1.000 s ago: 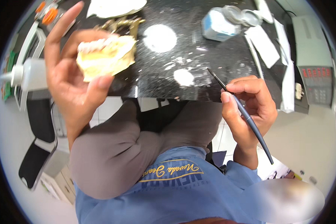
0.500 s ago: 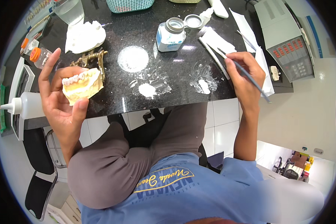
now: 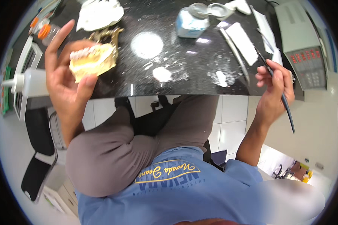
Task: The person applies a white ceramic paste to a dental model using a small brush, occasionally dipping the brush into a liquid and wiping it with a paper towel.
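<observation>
My left hand (image 3: 65, 84) grips a yellowish dental cast (image 3: 95, 63) between thumb and fingers, its row of whitish teeth along the upper side. The index finger is stretched up, away from the cast. Behind the cast, partly covered by it, stands a brass articulator (image 3: 115, 37). At the right, my right hand (image 3: 276, 86) is closed on a slim brush-like tool (image 3: 287, 107) with a dark handle. Its tip is too blurred to make out. Two small heaps of white powder, the left heap (image 3: 162, 74) and the right heap (image 3: 221, 78), lie on the black table between my hands.
An opened jar (image 3: 191, 24) with its lid flipped back stands at the far side. A pale stick (image 3: 234, 56) lies beside a folded white tissue (image 3: 242, 43). A grey machine (image 3: 302, 41) is at right; a squeeze bottle (image 3: 35, 82) at left. White material (image 3: 99, 15) sits behind the articulator.
The view has shifted, so the table sits higher in it. My right hand has moved right, away from the tissue, with the tool still held. My left hand keeps its hold on the cast.
</observation>
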{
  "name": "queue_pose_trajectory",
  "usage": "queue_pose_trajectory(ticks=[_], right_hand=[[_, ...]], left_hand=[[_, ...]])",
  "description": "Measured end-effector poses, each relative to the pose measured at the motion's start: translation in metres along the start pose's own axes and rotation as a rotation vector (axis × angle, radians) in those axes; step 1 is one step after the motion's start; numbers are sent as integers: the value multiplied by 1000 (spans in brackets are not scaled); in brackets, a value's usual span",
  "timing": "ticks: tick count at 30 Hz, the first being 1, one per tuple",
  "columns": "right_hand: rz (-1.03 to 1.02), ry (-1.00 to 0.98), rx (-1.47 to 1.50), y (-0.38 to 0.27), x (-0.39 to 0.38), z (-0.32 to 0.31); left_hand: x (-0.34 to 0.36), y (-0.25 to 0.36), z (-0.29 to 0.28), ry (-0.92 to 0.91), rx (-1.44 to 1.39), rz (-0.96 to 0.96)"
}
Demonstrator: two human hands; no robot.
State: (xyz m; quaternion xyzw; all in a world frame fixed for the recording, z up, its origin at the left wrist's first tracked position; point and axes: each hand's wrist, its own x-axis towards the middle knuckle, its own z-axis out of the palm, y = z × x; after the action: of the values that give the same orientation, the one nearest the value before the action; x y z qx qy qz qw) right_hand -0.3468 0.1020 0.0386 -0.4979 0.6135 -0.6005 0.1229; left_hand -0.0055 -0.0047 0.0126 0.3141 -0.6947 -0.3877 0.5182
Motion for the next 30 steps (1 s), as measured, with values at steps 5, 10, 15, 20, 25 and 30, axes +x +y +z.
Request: queue_pose_trajectory(ticks=[5,10,15,20,25,30], right_hand=[[98,-389,191,-27,-40,49],[146,-520,143,-27,-45,70],[246,-562,142,-25,-43,70],[215,-542,102,-25,-43,71],[236,-555,99,-26,-41,69],[158,-552,79,-24,-44,72]], left_hand=[[-2,-3,-6,7,143,-2],[-5,-6,-3,43,214,8],[-4,-9,-3,52,209,10],[-4,-8,0,78,188,-7],[-3,-8,0,73,201,-3],[-3,-7,0,66,199,-6]])
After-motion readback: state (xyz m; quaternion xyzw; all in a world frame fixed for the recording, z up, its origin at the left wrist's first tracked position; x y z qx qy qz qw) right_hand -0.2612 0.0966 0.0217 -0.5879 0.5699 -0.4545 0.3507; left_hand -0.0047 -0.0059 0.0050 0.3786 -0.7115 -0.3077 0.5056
